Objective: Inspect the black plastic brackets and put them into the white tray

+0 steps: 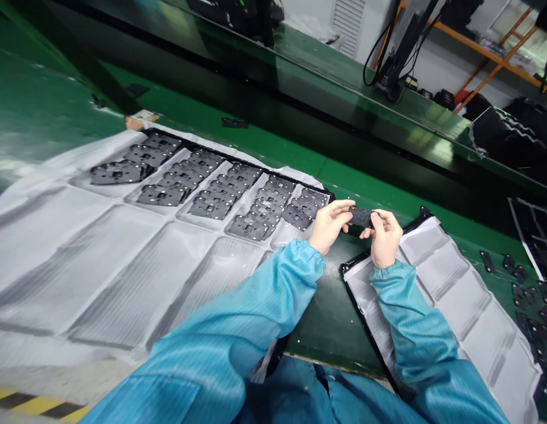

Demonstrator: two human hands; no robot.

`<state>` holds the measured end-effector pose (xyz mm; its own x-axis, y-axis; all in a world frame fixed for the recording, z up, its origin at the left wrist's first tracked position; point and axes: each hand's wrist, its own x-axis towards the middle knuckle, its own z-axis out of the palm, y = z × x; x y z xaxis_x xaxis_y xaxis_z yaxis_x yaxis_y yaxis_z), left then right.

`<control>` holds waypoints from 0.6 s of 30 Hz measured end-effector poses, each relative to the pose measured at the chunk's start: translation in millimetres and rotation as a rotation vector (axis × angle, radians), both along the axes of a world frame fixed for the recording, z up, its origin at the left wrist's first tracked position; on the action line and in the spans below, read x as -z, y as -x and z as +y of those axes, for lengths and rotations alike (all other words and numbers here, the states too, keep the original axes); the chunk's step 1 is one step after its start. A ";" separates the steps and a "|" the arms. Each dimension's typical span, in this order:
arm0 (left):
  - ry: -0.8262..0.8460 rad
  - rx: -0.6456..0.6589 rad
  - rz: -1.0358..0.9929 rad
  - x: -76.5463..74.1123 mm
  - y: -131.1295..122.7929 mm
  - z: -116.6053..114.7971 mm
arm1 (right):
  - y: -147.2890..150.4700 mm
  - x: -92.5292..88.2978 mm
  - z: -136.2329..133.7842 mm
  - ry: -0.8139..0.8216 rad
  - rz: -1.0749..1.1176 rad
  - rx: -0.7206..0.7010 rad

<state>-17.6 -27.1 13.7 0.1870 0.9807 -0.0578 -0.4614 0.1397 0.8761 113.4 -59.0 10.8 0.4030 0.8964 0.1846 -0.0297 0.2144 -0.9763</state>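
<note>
Between my two hands is a small flat black plate with cutouts [361, 217], held up over the gap between two trays. My left hand [330, 225] pinches its left end, and my right hand [385, 235] grips the right end with the thumb on its face. To the left lies a large tray lined with whitish sheet [189, 241]. Overlapping rows of similar black plates [211, 200] fill the compartments along its far side. On my right, a second lined tray [450, 271] sits at an angle, partly covered by my right sleeve.
Loose black parts [520, 294] lie scattered on the green bench at the right. A single black plate [235, 123] rests beyond the left tray. Behind runs a long dark channel [299, 112]; a green post [74, 59] slants at the upper left. Orange shelving [480, 47] stands behind.
</note>
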 end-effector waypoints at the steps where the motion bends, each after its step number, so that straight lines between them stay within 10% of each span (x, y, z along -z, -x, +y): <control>1: 0.008 -0.006 0.014 -0.4 -0.3 -0.4 | 1.3 0.1 -1.0 -0.007 0.007 0.002; 18: 0.019 0.039 0.146 1.1 -7.7 -14.4 | 11.3 10.7 -31.6 0.032 0.011 0.134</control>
<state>-10.0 -41.5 12.6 0.2134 0.9712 -0.1061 -0.3235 0.1727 0.9303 102.1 -90.5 0.1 0.5211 0.8398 0.1519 -0.0132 0.1860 -0.9825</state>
